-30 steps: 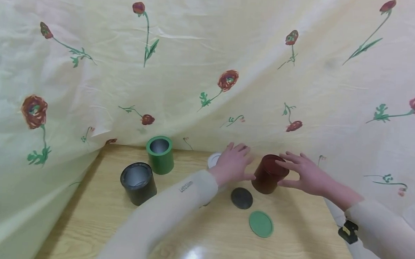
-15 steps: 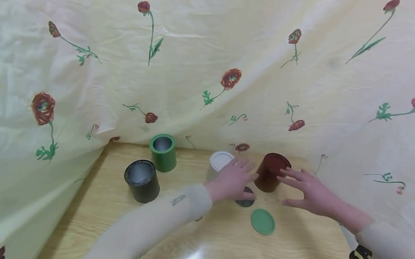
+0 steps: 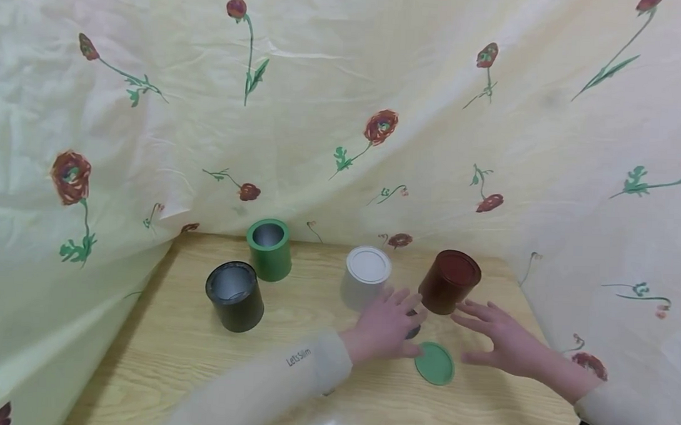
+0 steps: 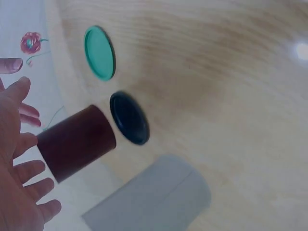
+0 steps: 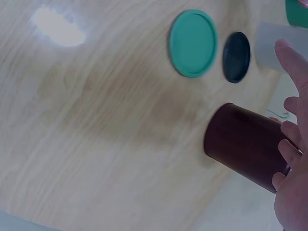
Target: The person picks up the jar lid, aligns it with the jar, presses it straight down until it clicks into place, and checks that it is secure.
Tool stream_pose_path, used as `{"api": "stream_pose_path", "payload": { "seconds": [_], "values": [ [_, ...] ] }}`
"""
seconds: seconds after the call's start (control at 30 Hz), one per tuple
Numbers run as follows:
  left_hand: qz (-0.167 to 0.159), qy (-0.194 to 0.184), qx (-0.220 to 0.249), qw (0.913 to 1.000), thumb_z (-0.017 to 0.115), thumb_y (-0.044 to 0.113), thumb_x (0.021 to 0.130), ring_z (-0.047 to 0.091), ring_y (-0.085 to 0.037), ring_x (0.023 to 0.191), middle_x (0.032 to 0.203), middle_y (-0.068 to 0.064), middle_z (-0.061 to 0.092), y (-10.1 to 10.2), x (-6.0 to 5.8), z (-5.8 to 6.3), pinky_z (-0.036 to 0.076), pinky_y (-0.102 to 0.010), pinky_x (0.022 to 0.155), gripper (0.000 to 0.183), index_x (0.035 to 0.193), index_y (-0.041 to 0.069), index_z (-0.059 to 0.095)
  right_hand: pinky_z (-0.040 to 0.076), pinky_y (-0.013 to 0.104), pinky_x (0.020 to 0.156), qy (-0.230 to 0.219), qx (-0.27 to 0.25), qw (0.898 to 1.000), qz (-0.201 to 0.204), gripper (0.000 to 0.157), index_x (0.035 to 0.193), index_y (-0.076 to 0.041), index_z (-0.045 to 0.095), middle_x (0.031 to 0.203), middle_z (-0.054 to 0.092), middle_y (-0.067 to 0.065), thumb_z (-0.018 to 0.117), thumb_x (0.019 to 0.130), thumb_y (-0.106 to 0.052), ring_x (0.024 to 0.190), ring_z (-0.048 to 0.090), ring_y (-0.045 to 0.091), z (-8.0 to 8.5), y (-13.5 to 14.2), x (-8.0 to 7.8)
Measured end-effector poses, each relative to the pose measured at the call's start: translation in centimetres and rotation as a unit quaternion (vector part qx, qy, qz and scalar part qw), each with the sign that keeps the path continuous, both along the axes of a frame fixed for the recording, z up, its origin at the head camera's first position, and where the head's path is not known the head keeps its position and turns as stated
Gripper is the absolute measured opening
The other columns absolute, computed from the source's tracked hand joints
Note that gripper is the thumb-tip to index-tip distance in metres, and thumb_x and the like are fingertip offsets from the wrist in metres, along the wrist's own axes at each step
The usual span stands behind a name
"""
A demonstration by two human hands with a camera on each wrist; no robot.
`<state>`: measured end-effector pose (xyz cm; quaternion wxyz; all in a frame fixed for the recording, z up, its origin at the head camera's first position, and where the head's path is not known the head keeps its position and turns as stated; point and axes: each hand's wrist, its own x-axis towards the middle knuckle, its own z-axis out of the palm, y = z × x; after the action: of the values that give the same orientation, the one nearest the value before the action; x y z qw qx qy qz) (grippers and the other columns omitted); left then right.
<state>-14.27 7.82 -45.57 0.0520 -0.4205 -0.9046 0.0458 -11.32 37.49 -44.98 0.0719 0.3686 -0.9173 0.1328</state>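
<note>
My left hand (image 3: pixel 384 326) hovers with spread fingers in front of the white lidded canister (image 3: pixel 366 281), partly covering a black lid (image 3: pixel 413 329) on the table. Just beyond its thumb lies a green lid (image 3: pixel 435 364). To the right, my right hand (image 3: pixel 499 340) is held with fingers apart, nearest to the dark red canister (image 3: pixel 449 282), whose lid is on. In the left wrist view the left hand (image 4: pixel 21 168) holds nothing. The right wrist view shows the right hand (image 5: pixel 296 130) beside the red canister (image 5: pixel 245 144); whether they touch is unclear.
On the left stand two lidless canisters, a black one (image 3: pixel 235 296) and a green one (image 3: pixel 269 250) behind it. A floral cloth (image 3: pixel 322 80) hangs behind the wooden table (image 3: pixel 160 362) and along its sides.
Both hands have drawn back toward me. The left hand no longer covers the white canister, and the right has come away from the red canister's top. The canisters and lids have kept their places.
</note>
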Motion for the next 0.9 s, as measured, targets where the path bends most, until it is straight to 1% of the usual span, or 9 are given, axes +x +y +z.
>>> {"api": "stream_pose_path", "payload": {
  "seconds": [0.13,0.2,0.27,0.33,0.43,0.53,0.7,0.77,0.9],
  "values": [
    [0.009,-0.004,0.007,0.9999,0.055,0.080,0.096,0.043,-0.018,0.152,0.164,0.007,0.047,0.6,0.7,-1.3,0.037,-0.041,0.125,0.075,0.157,0.037,0.055,-0.004,0.012,0.120,0.000,0.001,1.000,0.001,0.077,0.138,-0.006,0.071,0.143,0.065,0.024,0.095,0.075,-0.042,0.131,0.060,0.046,-1.3,0.3,0.1],
    [0.014,-0.006,0.009,0.9998,0.056,0.081,0.094,0.043,-0.017,0.150,0.162,0.007,0.049,0.9,1.0,-2.0,0.037,-0.039,0.125,0.075,0.155,0.037,0.057,-0.004,0.011,0.120,0.000,-0.003,1.000,0.006,0.078,0.138,-0.005,0.070,0.143,0.065,0.025,0.096,0.074,-0.040,0.141,0.056,0.035,-2.0,0.5,0.1],
    [0.014,-0.005,0.014,0.9998,0.058,0.081,0.094,0.045,-0.017,0.148,0.159,0.007,0.052,0.9,1.3,-2.5,0.038,-0.039,0.124,0.075,0.153,0.034,0.059,-0.004,0.010,0.120,-0.001,-0.009,1.000,0.012,0.079,0.138,-0.004,0.070,0.142,0.064,0.027,0.097,0.072,-0.038,0.153,0.042,0.019,-2.6,0.7,0.1],
    [0.019,-0.008,0.020,0.9996,0.059,0.081,0.093,0.046,-0.016,0.147,0.158,0.006,0.052,0.9,1.6,-3.1,0.038,-0.039,0.123,0.076,0.152,0.033,0.060,-0.005,0.010,0.120,-0.004,-0.016,1.000,0.019,0.081,0.139,-0.004,0.069,0.144,0.064,0.027,0.097,0.071,-0.036,0.157,0.024,0.002,-3.2,0.7,0.0],
    [0.033,-0.028,0.019,0.9989,0.058,0.082,0.093,0.045,-0.019,0.150,0.160,0.005,0.051,0.9,1.9,-4.3,0.038,-0.041,0.124,0.077,0.153,0.033,0.060,-0.004,0.012,0.121,-0.004,-0.020,0.999,0.025,0.084,0.142,-0.006,0.067,0.151,0.060,0.021,0.097,0.070,-0.037,0.154,0.010,-0.008,-4.0,0.9,0.0],
    [0.050,-0.048,0.024,0.9973,0.057,0.081,0.094,0.045,-0.021,0.152,0.163,0.003,0.050,1.0,2.1,-5.5,0.037,-0.043,0.125,0.077,0.153,0.032,0.060,-0.004,0.012,0.122,-0.001,-0.015,0.999,0.028,0.088,0.145,-0.009,0.065,0.153,0.058,0.018,0.097,0.069,-0.039,0.155,0.008,-0.008,-4.8,1.2,0.0],
    [0.069,-0.065,0.049,0.9943,0.060,0.081,0.092,0.045,-0.022,0.152,0.163,0.002,0.051,1.2,2.5,-7.2,0.038,-0.044,0.125,0.078,0.152,0.032,0.061,-0.004,0.011,0.121,0.001,-0.029,0.999,0.032,0.095,0.146,-0.009,0.064,0.145,0.063,0.026,0.099,0.064,-0.039,0.156,0.015,-0.004,-6.3,1.7,-0.1],
    [0.074,-0.071,0.052,0.9934,0.060,0.082,0.092,0.043,-0.023,0.153,0.164,0.002,0.050,1.4,2.6,-7.9,0.037,-0.045,0.126,0.079,0.153,0.032,0.060,-0.002,0.015,0.122,0.004,-0.036,0.999,0.028,0.096,0.146,-0.009,0.064,0.145,0.063,0.025,0.099,0.062,-0.040,0.156,0.023,0.003,-7.0,1.8,0.0],
    [0.081,-0.064,0.050,0.9934,0.059,0.083,0.091,0.043,-0.023,0.154,0.165,0.001,0.049,1.9,2.8,-9.0,0.037,-0.045,0.126,0.081,0.154,0.032,0.059,0.012,0.035,0.129,0.001,-0.029,1.000,0.010,0.096,0.147,-0.012,0.065,0.148,0.063,0.019,0.098,0.062,-0.044,0.154,0.037,0.016,-8.0,2.0,0.3]
  ]
}}
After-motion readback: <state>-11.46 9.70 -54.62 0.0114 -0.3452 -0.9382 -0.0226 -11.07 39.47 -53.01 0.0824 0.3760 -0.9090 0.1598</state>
